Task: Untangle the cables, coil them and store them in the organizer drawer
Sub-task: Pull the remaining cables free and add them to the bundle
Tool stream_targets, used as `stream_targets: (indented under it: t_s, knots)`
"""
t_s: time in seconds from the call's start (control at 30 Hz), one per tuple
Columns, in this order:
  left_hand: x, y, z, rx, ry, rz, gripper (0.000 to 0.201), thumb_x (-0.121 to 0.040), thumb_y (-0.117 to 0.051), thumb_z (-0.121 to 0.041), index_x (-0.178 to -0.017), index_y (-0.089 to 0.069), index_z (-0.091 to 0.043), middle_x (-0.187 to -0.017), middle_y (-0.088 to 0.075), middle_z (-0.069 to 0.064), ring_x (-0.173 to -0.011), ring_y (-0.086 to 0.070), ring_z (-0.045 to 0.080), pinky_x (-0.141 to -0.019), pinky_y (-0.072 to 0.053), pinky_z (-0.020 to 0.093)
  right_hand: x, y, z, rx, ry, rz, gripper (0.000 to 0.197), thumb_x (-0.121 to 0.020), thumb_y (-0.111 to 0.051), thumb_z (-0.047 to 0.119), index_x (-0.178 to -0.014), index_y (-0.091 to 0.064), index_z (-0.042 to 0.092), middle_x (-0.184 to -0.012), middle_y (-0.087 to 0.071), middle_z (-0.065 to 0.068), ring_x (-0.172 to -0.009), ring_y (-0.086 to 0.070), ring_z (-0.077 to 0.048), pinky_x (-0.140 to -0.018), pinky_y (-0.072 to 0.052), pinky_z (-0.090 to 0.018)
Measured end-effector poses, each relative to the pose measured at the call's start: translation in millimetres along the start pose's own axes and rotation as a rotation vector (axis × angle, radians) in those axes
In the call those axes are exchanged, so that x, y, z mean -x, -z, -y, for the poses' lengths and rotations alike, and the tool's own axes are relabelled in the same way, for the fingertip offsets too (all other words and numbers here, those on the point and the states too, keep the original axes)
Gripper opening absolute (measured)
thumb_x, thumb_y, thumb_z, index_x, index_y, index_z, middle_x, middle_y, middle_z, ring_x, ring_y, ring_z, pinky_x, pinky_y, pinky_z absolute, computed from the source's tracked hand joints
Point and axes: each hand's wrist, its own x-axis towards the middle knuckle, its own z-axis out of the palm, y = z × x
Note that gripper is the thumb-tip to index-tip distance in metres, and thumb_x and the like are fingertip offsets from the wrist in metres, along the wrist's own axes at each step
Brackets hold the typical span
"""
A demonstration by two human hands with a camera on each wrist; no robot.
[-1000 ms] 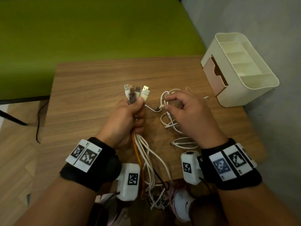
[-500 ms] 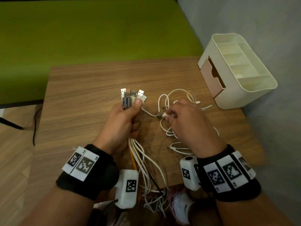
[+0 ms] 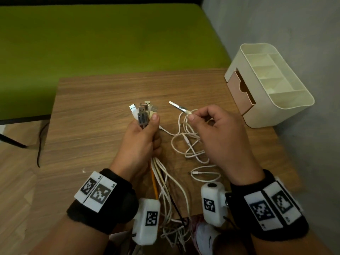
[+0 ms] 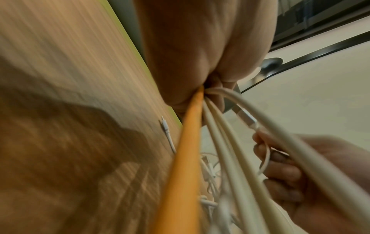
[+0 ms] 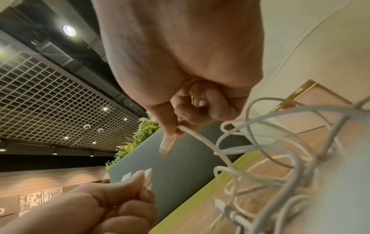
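At the centre of the head view the left hand is closed in a fist round a bundle of white cables with one orange cable among them, their silver and beige USB plugs fanned upward above the thumb, while the loose lengths trail out below the fist toward the bottom edge of the frame and off the near edge of the brown wood-grain table. Just right of it, the right hand pinches a thin white cable between thumb and forefinger right behind its flat silver plug, which points to the upper left, toward the plugs in the other hand but apart from them. The rest of that thin cable hangs in tangled loops down to the table between and below the two hands, with one separate loop lying flat near the right wrist. In the right wrist view the same pinch shows, the remaining fingers curled into the palm. At the right edge of the frame, against a grey wall, stands the cream plastic organizer with open top compartments and a pinkish-tan drawer that looks pulled slightly out of its left side. A green surface fills the upper left beyond the table
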Motion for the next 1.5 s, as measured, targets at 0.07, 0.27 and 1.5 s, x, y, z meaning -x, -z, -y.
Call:
stream_targets:
  t_s: [0.07, 0.27, 1.5]
  knots:
    - [2.0, -5.5, 1.4, -0.019, -0.029, 0.011, 0.036, -0.103, -0.044, -0.028, -0.068, -0.038, -0.021, -0.052, -0.027, -0.007, -0.041, -0.024, 0.005, -0.039, -0.024, 0.02, 2.7, -5.7, 5.2, -0.014, 0.011, 0.026, 0.012, -0.091, -0.066, 0.036, -0.087, -0.069, 0.025, -0.075, -0.066, 0.01, -0.064, -0.06, -0.003, -0.052, -0.046, -0.017]
    - [2.1, -7.2, 6.4, -0.056, -0.132, 0.155, 0.044, -0.092, -0.049, -0.053, -0.077, -0.052, -0.011, -0.058, -0.033, 0.003, -0.046, -0.029, 0.012, -0.042, -0.025, 0.025, 10.0, -22.9, 10.3, 0.038, 0.127, 0.157, 0.016, -0.094, -0.064, 0.028, -0.081, -0.068, 0.018, -0.066, -0.055, 0.012, -0.06, -0.053, -0.001, -0.052, -0.037, -0.01]
    - [5.1, 26.8, -32.1, -0.094, -0.236, -0.224, 0.025, -0.096, -0.061, -0.022, -0.075, -0.048, -0.026, -0.057, -0.026, -0.008, -0.046, -0.021, 0.008, -0.042, -0.022, 0.021, -4.6, 9.6, 6.7, -0.162, -0.102, 0.459, 0.012, -0.087, -0.067, 0.018, -0.093, -0.069, 0.029, -0.088, -0.069, 0.005, -0.078, -0.064, -0.019, -0.072, -0.051, -0.033]
